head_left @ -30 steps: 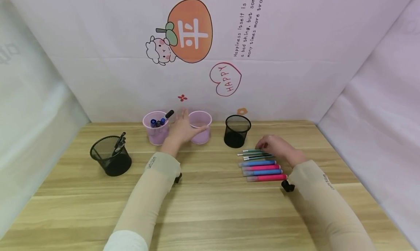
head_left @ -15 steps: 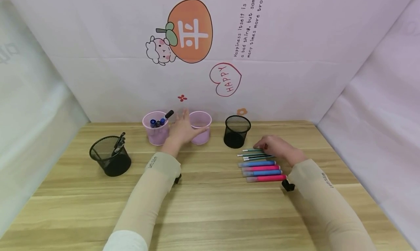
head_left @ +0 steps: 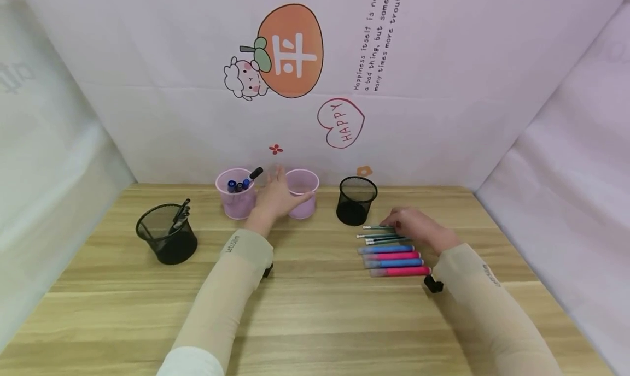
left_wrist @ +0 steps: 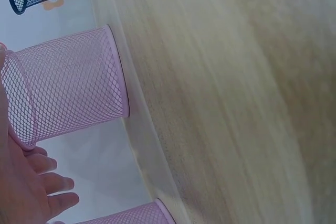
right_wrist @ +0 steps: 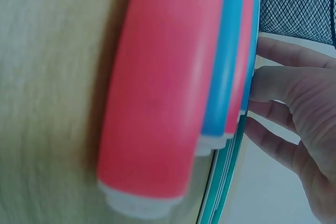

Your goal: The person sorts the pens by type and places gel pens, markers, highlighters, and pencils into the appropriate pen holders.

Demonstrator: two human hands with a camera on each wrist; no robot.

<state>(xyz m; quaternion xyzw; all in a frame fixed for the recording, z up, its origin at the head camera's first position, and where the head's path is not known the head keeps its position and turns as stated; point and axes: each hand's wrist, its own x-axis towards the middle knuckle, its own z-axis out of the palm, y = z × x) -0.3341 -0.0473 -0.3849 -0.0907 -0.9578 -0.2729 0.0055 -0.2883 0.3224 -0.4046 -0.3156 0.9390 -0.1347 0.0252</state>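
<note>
My left hand [head_left: 279, 197] is at the rim of a pink mesh pen cup [head_left: 304, 204], thumb spread across its near side and fingers extended behind it. In the left wrist view the palm lies against the rim of that cup [left_wrist: 73, 85], with no pen showing through the mesh. My right hand [head_left: 413, 223] reaches down to a row of thin green pencils [head_left: 376, 236] with white ends. Its thumb and forefinger pinch the farthest pencil [head_left: 371, 228], whose other end is hidden under the hand. Blue and pink markers [head_left: 394, 257] lie nearer, in a row.
Left of my left hand, another pink cup [head_left: 237, 205] holds several blue and black pens. A black mesh cup [head_left: 166, 239] at the left has black pens leaning in it. Another black mesh cup [head_left: 353, 209] stands beyond the pencils. A white printed cloth [head_left: 197, 130] hangs behind the table.
My right hand's fingertips have shifted slightly left along the farthest pencil. My left hand stays at the pink cup. The head view has tilted slightly.
</note>
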